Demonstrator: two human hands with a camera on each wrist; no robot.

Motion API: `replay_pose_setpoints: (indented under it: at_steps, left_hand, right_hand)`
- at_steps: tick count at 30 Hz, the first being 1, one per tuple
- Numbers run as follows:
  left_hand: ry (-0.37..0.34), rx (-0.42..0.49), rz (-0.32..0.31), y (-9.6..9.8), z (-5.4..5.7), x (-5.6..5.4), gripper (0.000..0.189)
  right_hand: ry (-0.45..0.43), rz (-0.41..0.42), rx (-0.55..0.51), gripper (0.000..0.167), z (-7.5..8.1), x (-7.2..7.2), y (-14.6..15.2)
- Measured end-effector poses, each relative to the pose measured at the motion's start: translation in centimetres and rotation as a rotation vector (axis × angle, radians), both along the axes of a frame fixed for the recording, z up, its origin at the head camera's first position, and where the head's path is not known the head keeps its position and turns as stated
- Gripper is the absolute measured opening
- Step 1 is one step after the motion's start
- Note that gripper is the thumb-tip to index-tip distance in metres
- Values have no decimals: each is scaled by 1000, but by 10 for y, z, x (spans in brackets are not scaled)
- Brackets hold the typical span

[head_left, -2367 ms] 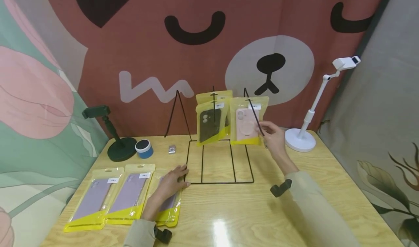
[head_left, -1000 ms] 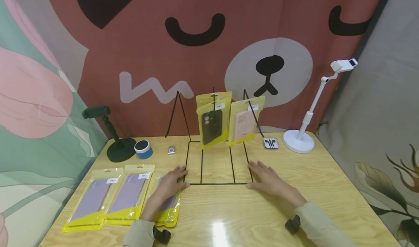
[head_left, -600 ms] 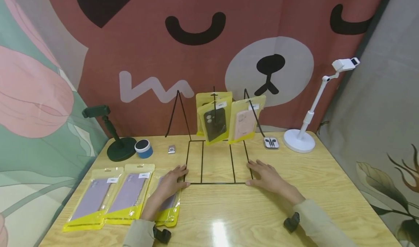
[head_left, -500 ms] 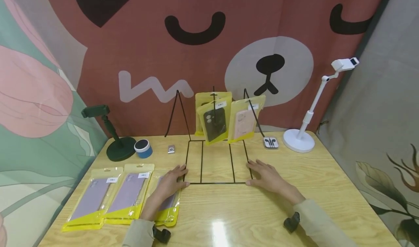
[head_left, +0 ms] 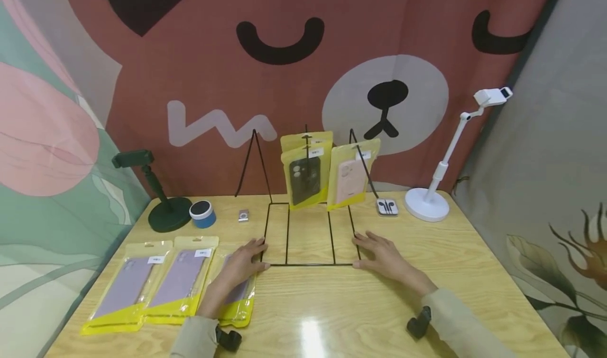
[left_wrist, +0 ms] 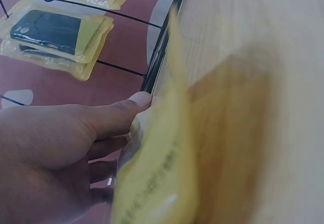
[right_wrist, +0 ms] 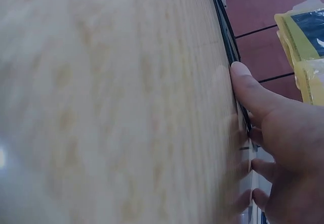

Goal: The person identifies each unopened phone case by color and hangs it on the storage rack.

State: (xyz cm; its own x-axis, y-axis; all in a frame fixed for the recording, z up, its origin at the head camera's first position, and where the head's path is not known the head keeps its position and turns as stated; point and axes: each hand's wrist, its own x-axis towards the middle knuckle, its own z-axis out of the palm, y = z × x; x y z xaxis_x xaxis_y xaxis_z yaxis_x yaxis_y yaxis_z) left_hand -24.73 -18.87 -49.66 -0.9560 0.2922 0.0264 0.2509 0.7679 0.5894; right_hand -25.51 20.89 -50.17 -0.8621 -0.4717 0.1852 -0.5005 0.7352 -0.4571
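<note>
A black wire display rack stands on the wooden table. My left hand rests at its left front corner, fingertips and thumb touching the frame, the wrist over a bagged purple phone case. At the right front corner my right hand lies the same way, fingers relaxed, nothing held. From the rack's middle arm hang two yellow bags, one behind the other; the front one holds a black phone case. On the right arm hangs a bagged pink phone case, turned slightly. The left arm carries nothing.
Two more bagged purple cases lie at the left. Behind them are a dark green stand, a blue jar and a small silver player. Boxed earphones and a white stand sit back right.
My right hand has let go of the bagged pink phone case on the right arm and come down to the rack's right front corner. The hanging bags have swung; my left hand stayed put.
</note>
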Motion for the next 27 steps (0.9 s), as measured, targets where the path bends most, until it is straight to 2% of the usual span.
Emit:
replay_pose_setpoints:
  at_steps: [4,7,10,12,15,18,21,23,26,27]
  left_hand:
    - [-4,7,-15,2,3,-3,54]
    - [21,24,-50,2,7,-4,53]
    - [48,44,-64,-6,14,-1,51]
    - [68,43,-56,-19,19,3,49]
    - [111,18,-19,-47,26,10,46]
    - [114,-33,60,-84,31,19,44]
    - [85,-112,160,-129,33,29,48]
    - [72,-155,206,-160,31,35,50]
    - [70,-267,257,-204,25,44,53]
    - [48,-292,275,-216,23,47,56]
  right_hand:
    - [-10,10,10,67,0,1,4]
    - [-5,5,14,67,0,1,6]
    - [5,11,6,66,-1,1,5]
    - [6,18,3,67,-1,0,4]
    - [3,20,15,67,-2,0,3]
    - [-1,19,26,67,-4,-1,3]
    - [0,23,30,67,-4,-2,2]
    - [-7,23,31,67,-5,-2,2]
    - [-13,19,30,68,-4,-2,2]
    - [-14,17,29,68,-4,-2,2]
